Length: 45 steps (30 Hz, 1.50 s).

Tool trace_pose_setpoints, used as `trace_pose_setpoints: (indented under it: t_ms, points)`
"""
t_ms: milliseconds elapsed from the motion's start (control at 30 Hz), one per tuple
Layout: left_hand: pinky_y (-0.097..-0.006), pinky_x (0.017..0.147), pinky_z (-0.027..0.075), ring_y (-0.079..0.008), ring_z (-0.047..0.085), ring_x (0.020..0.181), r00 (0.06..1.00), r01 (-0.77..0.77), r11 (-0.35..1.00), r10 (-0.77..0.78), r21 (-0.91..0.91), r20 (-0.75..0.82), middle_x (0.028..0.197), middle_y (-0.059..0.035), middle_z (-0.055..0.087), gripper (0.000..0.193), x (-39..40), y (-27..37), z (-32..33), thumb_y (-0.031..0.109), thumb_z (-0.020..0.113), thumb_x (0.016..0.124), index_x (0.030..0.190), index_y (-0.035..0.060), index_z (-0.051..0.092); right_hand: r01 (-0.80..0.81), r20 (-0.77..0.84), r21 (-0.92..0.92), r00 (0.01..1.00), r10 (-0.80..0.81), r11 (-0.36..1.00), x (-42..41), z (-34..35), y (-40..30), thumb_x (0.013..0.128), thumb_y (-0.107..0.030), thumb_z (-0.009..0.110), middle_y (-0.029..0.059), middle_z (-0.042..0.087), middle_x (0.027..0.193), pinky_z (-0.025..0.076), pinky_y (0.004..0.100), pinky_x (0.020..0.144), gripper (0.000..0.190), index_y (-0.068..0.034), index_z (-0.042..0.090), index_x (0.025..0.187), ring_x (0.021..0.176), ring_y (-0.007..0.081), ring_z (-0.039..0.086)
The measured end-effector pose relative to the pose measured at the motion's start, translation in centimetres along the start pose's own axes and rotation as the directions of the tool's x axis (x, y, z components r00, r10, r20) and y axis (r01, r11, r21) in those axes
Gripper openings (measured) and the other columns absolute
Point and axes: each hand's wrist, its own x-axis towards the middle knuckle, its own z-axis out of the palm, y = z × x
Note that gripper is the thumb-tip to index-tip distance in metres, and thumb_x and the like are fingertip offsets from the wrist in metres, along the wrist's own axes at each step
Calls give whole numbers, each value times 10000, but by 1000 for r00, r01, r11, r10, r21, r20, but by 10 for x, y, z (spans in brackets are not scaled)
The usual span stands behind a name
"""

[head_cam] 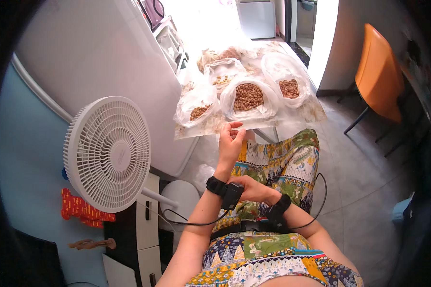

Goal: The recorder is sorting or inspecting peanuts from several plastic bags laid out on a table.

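Note:
My left hand (232, 139) is raised just short of the table's near edge, with its fingers loosely curled and nothing visible in them. A black device (232, 196) on a strap sits at the left wrist. My right hand (251, 189) lies against that wrist and device; its fingertips are hidden behind them. Beyond the left hand, a large white plastic bag (227, 111) stands open around brown nuts or beans (248, 97). Smaller amounts lie in a left bag (181, 116) and a right bag (273, 68). Yellowish pieces (222, 79) lie in another bag behind.
A table (314, 111) with a clear patterned cover carries the bags, including tied ones (208, 57) at its far side. A white fan (107, 154) stands close on my left before a drawer cabinet (148, 215). An orange chair (379, 71) is at the right. Cables (325, 190) hang from the wrist devices.

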Motion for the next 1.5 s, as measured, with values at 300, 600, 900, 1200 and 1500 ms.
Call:
trace_pose_setpoints:
  t_ms: [300,600,900,1200,1500]
  points:
    - [-239,773,447,-102,572,873,965,75,996,-83,39,248,967,-27,611,237,-32,9,7,186,612,878,1057,35,578,-7,1,186,1000,7,983,-19,14,-4,757,19,644,-48,598,952,448,215,751,436,-36,537,1176,855,29,528]
    - [-214,726,444,-67,569,840,908,403,858,-332,-319,255,960,8,622,175,-32,6,-14,185,597,890,1041,97,595,32,48,83,998,-36,996,-18,13,9,808,-15,667,3,587,1032,472,259,818,485,-6,484,1257,909,75,552]
    - [-228,682,497,-119,612,819,887,458,783,-431,-420,165,950,-49,632,183,-18,-19,-32,111,566,900,1075,59,566,70,-331,0,941,-66,998,-14,-30,-10,845,-57,648,-52,535,808,415,176,631,272,-45,591,1111,699,14,490]
    - [-256,759,491,-158,607,948,881,472,767,-429,-434,199,1106,-88,610,273,13,-31,-32,114,541,914,1175,36,520,-45,-644,-415,720,-259,909,16,-103,-38,834,-61,631,8,625,918,474,231,729,207,-20,605,1035,815,71,579]
    - [-270,813,478,-166,585,1007,871,490,728,-434,-480,231,1176,-94,576,280,35,-41,-35,109,503,931,1200,31,497,-221,-581,-753,666,-468,620,79,-158,-51,763,-79,647,88,602,887,480,306,717,148,-27,655,902,820,195,597]
